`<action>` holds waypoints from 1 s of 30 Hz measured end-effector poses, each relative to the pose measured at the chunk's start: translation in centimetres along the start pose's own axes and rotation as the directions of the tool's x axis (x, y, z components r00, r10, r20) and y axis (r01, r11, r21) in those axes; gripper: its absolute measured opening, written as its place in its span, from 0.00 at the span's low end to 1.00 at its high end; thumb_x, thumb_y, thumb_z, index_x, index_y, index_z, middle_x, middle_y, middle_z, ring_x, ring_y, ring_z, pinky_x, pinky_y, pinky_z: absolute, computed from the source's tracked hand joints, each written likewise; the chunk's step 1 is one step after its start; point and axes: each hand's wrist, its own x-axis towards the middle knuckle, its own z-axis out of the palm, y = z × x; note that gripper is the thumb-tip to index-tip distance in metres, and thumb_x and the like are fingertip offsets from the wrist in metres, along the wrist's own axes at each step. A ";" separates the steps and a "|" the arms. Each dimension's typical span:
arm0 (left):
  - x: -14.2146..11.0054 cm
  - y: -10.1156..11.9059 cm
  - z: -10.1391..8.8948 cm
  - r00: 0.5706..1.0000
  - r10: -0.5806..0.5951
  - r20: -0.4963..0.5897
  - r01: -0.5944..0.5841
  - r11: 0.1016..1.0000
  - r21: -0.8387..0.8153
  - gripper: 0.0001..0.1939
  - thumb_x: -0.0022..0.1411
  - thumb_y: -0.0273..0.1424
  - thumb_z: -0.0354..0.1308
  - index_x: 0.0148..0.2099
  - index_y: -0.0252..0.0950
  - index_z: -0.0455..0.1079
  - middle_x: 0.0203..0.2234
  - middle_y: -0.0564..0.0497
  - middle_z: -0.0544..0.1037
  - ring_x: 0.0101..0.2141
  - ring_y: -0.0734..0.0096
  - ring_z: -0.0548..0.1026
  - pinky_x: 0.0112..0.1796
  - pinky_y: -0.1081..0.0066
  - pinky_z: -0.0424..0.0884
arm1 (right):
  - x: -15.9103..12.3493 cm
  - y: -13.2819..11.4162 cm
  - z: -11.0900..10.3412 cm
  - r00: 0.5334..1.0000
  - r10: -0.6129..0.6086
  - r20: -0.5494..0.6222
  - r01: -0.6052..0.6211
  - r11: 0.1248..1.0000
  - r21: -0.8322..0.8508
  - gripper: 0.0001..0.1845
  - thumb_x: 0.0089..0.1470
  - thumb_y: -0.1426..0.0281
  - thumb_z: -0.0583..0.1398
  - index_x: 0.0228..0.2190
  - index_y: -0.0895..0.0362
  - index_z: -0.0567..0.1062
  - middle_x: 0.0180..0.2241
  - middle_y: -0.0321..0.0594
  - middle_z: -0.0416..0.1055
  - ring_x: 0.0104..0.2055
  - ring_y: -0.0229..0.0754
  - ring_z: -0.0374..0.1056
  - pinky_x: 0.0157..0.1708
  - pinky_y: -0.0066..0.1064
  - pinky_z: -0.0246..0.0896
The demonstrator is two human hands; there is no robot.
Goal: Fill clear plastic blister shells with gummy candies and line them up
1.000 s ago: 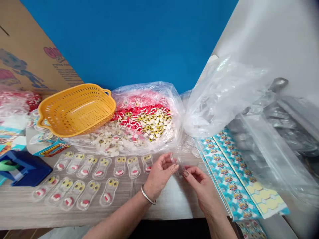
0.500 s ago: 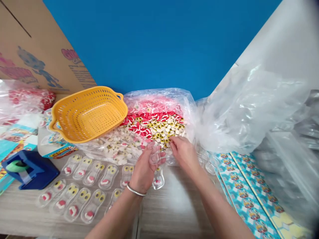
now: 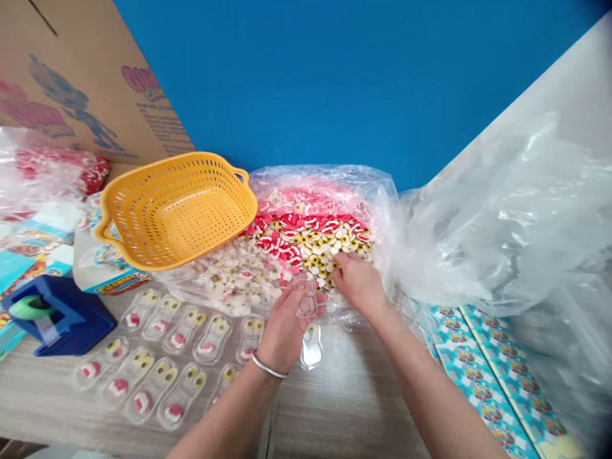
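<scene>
My left hand [image 3: 282,328], with a silver bangle at the wrist, grips a small clear plastic blister shell [image 3: 307,301] between thumb and fingers. Just below it, another clear shell [image 3: 312,349] lies on the table. My right hand [image 3: 358,280] reaches into an open bag of gummy candies, its fingers curled together among the yellow-and-white gummy eyes [image 3: 313,245]; whatever they pinch is hidden. Red-and-white gummy teeth [image 3: 280,248] lie beside the eyes. To the left, rows of filled shells [image 3: 213,338] each hold gummy eyes and a red-and-white mouth piece.
A yellow perforated basket [image 3: 191,217] stands behind the filled shells. A blue tape dispenser [image 3: 71,319] is at the left, before a cardboard box [image 3: 95,76]. Printed turquoise card sheets [image 3: 463,357] and crumpled clear plastic bags [image 3: 502,236] lie at the right.
The whole view has shifted slightly, with things sitting a little further right. My left hand still holds the shell. My right hand stays at the gummy eyes, its fingers slightly repositioned.
</scene>
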 end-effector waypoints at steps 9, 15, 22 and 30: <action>0.2 0.0 0.1 1.000 -0.004 0.012 0.004 0.999 0.046 0.21 0.60 0.34 0.64 0.54 0.37 0.70 0.47 0.42 0.79 0.37 0.63 0.81 0.36 0.66 0.76 | 0.2 1.8 1.0 0.986 -0.062 -0.158 0.101 0.962 0.254 0.09 0.57 0.73 0.57 0.38 0.55 0.77 0.37 0.41 0.72 0.35 0.41 0.69 0.36 0.30 0.59; 0.1 -0.6 0.9 0.989 0.001 0.148 -0.011 0.998 0.064 0.21 0.59 0.39 0.65 0.52 0.39 0.71 0.46 0.45 0.80 0.39 0.62 0.81 0.38 0.65 0.76 | -2.9 1.1 0.1 0.961 -0.180 -0.209 0.272 0.747 0.607 0.09 0.55 0.73 0.58 0.38 0.53 0.77 0.33 0.36 0.71 0.34 0.39 0.67 0.35 0.28 0.60; 0.9 -2.1 1.0 0.982 0.074 0.173 -0.102 0.982 0.157 0.20 0.59 0.40 0.65 0.49 0.35 0.73 0.40 0.45 0.81 0.33 0.69 0.78 0.32 0.71 0.73 | -5.2 0.0 0.0 0.975 -0.192 -0.108 0.218 0.756 0.617 0.11 0.57 0.75 0.58 0.41 0.53 0.75 0.38 0.37 0.72 0.33 0.38 0.68 0.34 0.29 0.60; 1.1 -2.5 1.0 0.983 0.144 0.115 -0.162 0.972 0.171 0.17 0.59 0.40 0.64 0.47 0.36 0.73 0.39 0.47 0.81 0.35 0.67 0.78 0.39 0.68 0.73 | -6.2 0.2 0.7 0.967 -0.134 -0.216 0.238 0.778 0.581 0.03 0.60 0.70 0.59 0.35 0.53 0.74 0.35 0.38 0.72 0.34 0.40 0.69 0.35 0.30 0.62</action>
